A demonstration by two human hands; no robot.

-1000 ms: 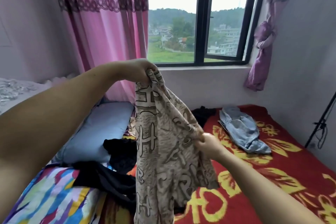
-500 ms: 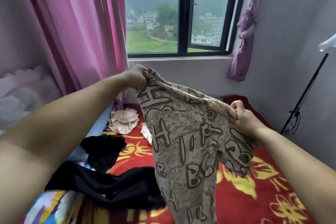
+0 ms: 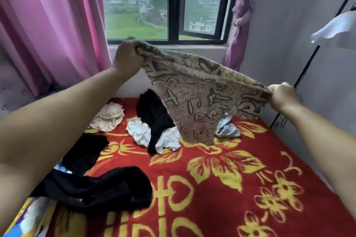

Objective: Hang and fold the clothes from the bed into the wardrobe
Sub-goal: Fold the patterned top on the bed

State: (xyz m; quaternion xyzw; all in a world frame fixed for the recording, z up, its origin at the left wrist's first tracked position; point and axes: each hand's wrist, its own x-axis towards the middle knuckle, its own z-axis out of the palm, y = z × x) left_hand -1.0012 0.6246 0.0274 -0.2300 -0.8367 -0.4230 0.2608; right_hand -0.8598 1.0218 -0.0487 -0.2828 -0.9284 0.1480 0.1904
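Head | both hands' fingers grip patterned garment [image 3: 202,100] top edge | above bed [image 3: 250,179]

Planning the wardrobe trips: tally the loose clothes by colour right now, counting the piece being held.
Black: 3
White: 1
Beige or peach: 1
Light blue-grey: 1, partly hidden
Tan lettered garment: 1, gripped by the left hand and right hand above the red blanket
Total: 7
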